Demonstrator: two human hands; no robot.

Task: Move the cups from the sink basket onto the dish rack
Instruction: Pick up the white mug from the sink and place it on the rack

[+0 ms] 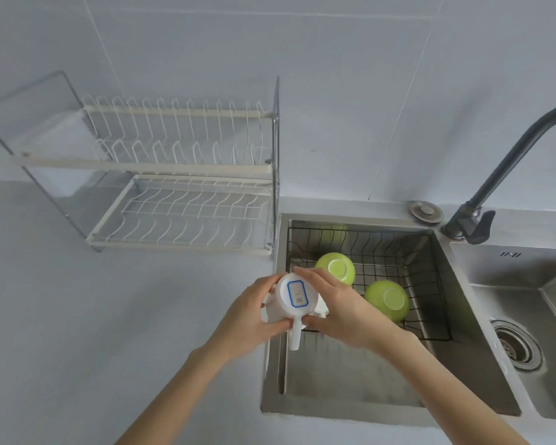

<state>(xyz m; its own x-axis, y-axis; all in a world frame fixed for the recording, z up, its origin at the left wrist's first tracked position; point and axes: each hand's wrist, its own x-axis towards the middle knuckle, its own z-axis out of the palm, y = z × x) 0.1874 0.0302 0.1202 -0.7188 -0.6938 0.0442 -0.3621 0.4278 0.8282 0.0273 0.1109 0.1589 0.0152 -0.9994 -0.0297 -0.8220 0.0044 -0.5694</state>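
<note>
A white cup [294, 297] with a blue-framed label on its bottom is held upside down over the sink's left edge, its handle pointing toward me. My left hand [251, 319] grips it from the left and my right hand [337, 309] from the right; a white cloth [321, 311] shows under the cup. Two green bowl-like cups [336, 268] [387, 300] lie upside down in the black wire sink basket [408, 252]. The two-tier white wire dish rack [180, 175] stands on the counter at the left, with nothing on it.
A dark faucet [507, 162] arches over the divider between the two steel sink basins. The right basin [520, 316] has a round drain [515, 348]. Grey countertop [93, 316] spreads to the left of the sink, below the rack.
</note>
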